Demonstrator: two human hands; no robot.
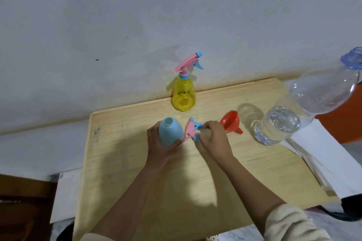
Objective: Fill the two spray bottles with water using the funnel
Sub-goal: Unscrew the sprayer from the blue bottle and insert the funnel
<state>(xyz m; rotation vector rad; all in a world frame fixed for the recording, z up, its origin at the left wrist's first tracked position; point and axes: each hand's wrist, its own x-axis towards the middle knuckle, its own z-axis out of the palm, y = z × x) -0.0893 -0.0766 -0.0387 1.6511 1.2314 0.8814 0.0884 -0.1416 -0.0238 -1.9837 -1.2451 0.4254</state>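
A wooden tabletop fills the middle of the frame. A water bottle stands at right. A yellow bottle stands at the back. The blue bottle, open-topped, is gripped by the left hand. Its sprayer is pinched by the right hand. The red funnel lies just right.

No text, label, brand or number can be read anywhere. The blue spray bottle, yellow spray bottle and clear water bottle show no legible markings.
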